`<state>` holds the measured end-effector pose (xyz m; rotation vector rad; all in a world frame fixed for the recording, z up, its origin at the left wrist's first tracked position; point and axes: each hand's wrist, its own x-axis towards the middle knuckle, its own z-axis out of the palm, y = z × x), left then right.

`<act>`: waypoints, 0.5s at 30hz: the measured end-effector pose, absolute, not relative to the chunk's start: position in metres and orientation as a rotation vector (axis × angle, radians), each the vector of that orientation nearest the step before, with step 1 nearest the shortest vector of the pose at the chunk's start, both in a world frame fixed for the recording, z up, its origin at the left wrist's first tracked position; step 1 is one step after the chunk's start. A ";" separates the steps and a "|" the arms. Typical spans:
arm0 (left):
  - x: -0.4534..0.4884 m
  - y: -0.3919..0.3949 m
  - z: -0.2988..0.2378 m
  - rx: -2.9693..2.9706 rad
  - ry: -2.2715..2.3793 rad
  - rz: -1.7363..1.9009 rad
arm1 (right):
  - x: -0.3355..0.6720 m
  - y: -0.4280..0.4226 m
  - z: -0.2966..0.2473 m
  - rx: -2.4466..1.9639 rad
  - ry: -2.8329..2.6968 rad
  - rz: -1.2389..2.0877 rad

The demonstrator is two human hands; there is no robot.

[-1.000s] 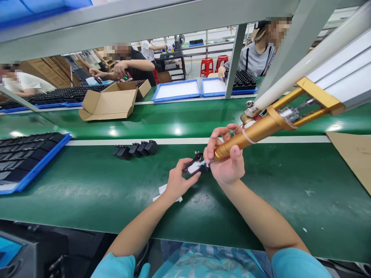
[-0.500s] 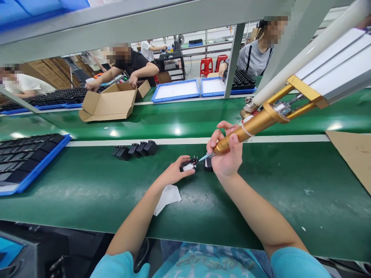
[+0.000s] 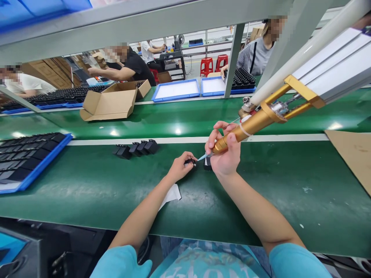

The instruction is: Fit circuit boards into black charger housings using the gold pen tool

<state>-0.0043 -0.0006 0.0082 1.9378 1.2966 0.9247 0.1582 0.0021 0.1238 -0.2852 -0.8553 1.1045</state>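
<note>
"Left hand (image 3: 180, 166)?"
"Fingers closed on one small dark part (image 3: 193, 163), mostly hidden, its exposed end just beside the nozzle (image 3: 203, 157)."
"Right hand (image 3: 227, 160)?"
"Fingers wrapped around one gold dispenser (image 3: 259, 124) (pale blue nozzle, aimed at the left fingertips)."
"Done?"
"Black units (image 3: 136, 150), short row, well left of the left fingers; they look closed, presumably complete."
"Outstanding?"
"The dark part, apparently mid-work; one black casing (image 3: 207, 164), just beside the right fingers, lies apart from it. Whether anything flows, I cannot tell."

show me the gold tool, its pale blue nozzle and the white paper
Gold tool (image 3: 260, 120): head view, on its barrel
Pale blue nozzle (image 3: 203, 157): head view, midway along it
White paper (image 3: 173, 194): head view, on its uncovered part
</note>
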 end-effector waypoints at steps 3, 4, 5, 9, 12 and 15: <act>-0.008 -0.002 0.011 2.102 1.352 0.830 | 0.158 0.002 0.124 -0.284 -0.852 1.113; -0.010 -0.004 0.012 2.183 1.368 0.788 | 0.158 0.002 0.123 -0.279 -0.852 1.115; -0.012 -0.005 0.013 2.260 1.373 0.747 | 0.158 0.002 0.123 -0.276 -0.852 1.117; -0.016 -0.014 0.017 2.386 1.377 0.660 | 0.159 0.003 0.123 -0.281 -0.862 1.117; -0.015 -0.018 0.017 2.368 1.434 0.686 | 0.160 0.004 0.123 -0.280 -0.867 1.112; -0.012 -0.019 0.014 2.282 1.454 0.754 | 0.160 0.005 0.122 -0.270 -0.867 1.113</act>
